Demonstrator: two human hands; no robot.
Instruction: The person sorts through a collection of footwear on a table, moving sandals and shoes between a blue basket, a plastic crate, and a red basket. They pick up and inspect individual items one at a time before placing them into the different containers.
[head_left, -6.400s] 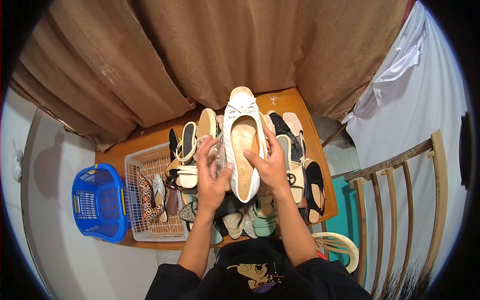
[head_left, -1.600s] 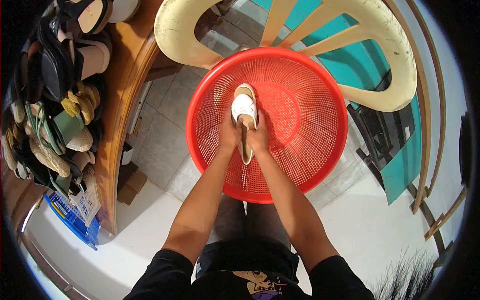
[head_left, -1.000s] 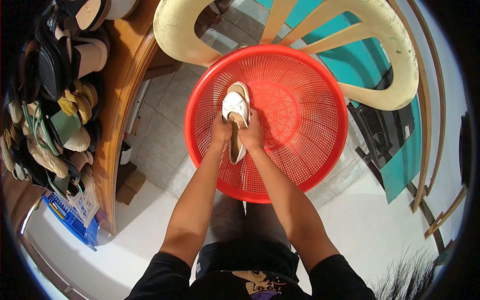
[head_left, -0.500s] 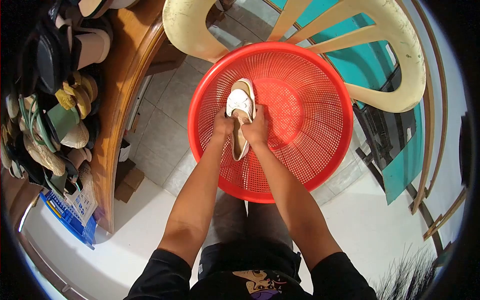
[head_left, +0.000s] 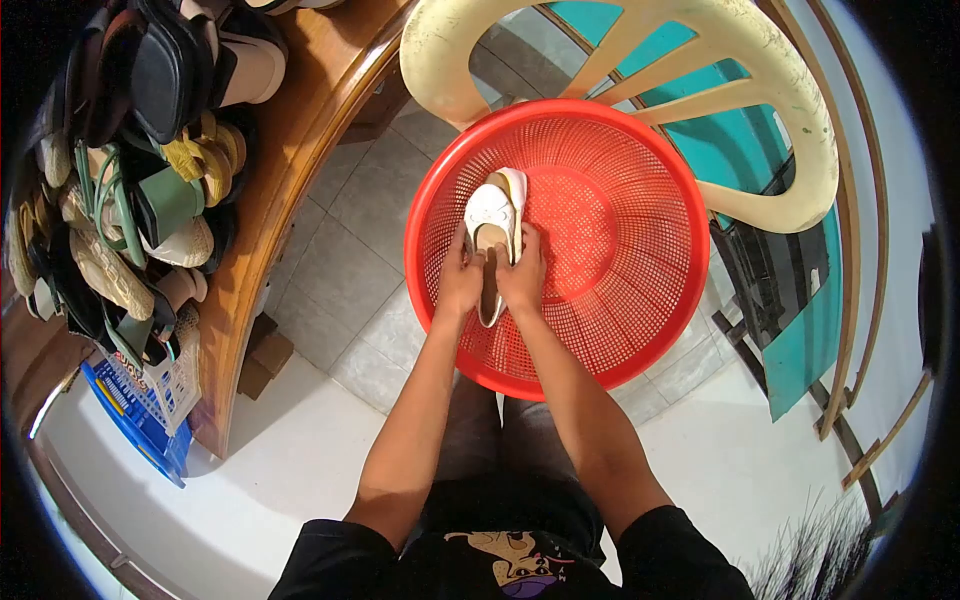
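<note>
A pair of white flat shoes with a bow-like detail and tan insoles is held together over the left part of a red plastic mesh basket. My left hand grips the pair from the left side, thumb toward the shoe opening. On the opposite side my right hand is closed on it as well, thumb near the opening. The toes point away from me, and one shoe lies partly hidden behind the other. Inside the basket, the red mesh bottom shows to the right of the shoes.
A cream plastic chair stands behind the basket. Many shoes and sandals are piled on a curved wooden table at left, with a blue plastic basket below. Teal panels and dark frames lean at right.
The view has shifted, so the table, shoe pile and basket appear farther right. Both hands keep hold of the shoes, with the fingers shifted slightly on them.
</note>
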